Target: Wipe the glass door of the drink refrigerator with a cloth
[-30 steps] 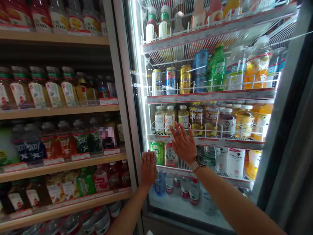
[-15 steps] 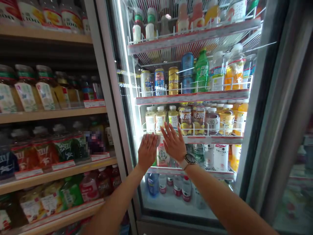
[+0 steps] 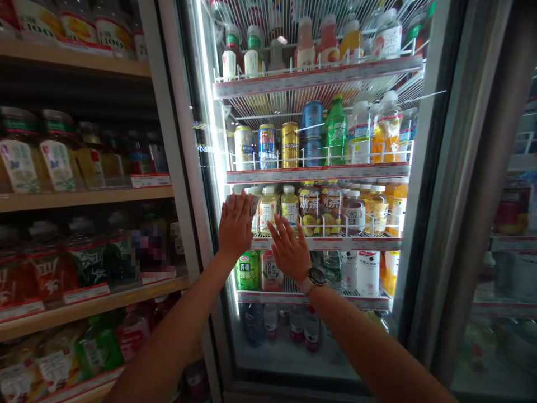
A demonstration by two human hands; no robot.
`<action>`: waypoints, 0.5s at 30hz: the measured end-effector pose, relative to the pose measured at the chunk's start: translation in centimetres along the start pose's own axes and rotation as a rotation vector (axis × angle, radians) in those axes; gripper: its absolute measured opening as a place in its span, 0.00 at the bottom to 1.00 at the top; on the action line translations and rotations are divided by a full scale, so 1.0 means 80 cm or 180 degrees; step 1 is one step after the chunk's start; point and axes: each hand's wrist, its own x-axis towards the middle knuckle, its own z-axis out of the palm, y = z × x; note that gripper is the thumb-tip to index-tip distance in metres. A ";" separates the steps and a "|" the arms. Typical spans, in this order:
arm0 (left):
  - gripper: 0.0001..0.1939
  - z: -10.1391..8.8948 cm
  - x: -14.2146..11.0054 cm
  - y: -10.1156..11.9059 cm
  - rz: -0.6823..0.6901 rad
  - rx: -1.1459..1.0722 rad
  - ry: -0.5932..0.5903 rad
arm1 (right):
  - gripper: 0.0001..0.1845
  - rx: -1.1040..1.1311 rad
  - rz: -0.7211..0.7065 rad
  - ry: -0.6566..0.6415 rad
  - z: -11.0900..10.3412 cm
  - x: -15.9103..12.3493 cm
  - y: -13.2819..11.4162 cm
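My left hand (image 3: 235, 224) lies flat with its fingers stretched upward and close together, against the glass door (image 3: 255, 355) of a lit drinks fridge. A thin greyish patch (image 3: 254, 205) shows beside its fingertips; I cannot tell whether it is a cloth or a reflection. Lower and to the right, my right hand (image 3: 290, 252) is held palm toward the door with fingers spread, and whether it touches the glass is unclear. A dark-faced watch (image 3: 316, 276) is on that wrist. Behind the hands stand pale tea bottles (image 3: 267, 210) and a green carton-like drink (image 3: 247, 270).
Shelves inside the fridge carry cans (image 3: 289, 144), a green bottle (image 3: 336, 129) and orange drinks (image 3: 385, 134). At left, an open wooden shelf unit (image 3: 84, 193) holds rows of bottles. A metal door frame (image 3: 451, 184) stands at right, with another fridge beyond it.
My left hand has moved up and to the left, away from my right hand. The right hand has shifted slightly down and left in view. The camera view has shifted a little.
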 end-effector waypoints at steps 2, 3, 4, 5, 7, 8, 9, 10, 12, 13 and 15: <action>0.32 0.001 0.018 0.002 -0.0035 -0.0063 0.0152 | 0.38 -0.0025 -0.0013 0.0005 -0.001 0.000 0.000; 0.32 0.003 0.015 0.006 -0.0002 -0.0074 0.0197 | 0.38 -0.0031 -0.0017 0.0003 -0.001 0.000 0.000; 0.32 0.006 0.003 0.011 0.0043 -0.0061 0.0219 | 0.38 -0.0033 -0.0025 -0.0002 -0.001 0.000 0.000; 0.32 0.008 -0.015 0.016 0.0094 -0.0028 0.0220 | 0.38 -0.0033 -0.0027 -0.0008 -0.001 0.000 0.000; 0.33 0.013 -0.062 0.026 0.0222 0.0065 0.0163 | 0.38 -0.0029 -0.0027 0.0011 0.000 -0.001 0.000; 0.33 0.014 -0.088 0.029 0.0306 0.0107 0.0114 | 0.38 -0.0024 -0.0031 0.0025 0.000 -0.001 0.001; 0.33 0.015 -0.113 0.031 0.0431 0.0133 0.0054 | 0.38 -0.0017 -0.0031 0.0037 0.001 -0.001 0.001; 0.33 0.014 -0.134 0.030 0.0595 0.0145 -0.0025 | 0.38 -0.0009 -0.0026 0.0052 0.001 -0.002 0.001; 0.33 0.009 -0.161 0.023 0.0947 0.0142 -0.0241 | 0.38 0.0012 -0.0018 0.0100 0.002 -0.002 0.001; 0.34 0.007 -0.164 0.017 0.1044 0.0143 -0.0348 | 0.38 0.0026 -0.0016 0.0108 0.003 -0.002 0.000; 0.34 0.001 -0.151 -0.001 0.0926 0.0174 -0.0437 | 0.38 0.0047 -0.0011 0.0111 0.003 -0.002 0.000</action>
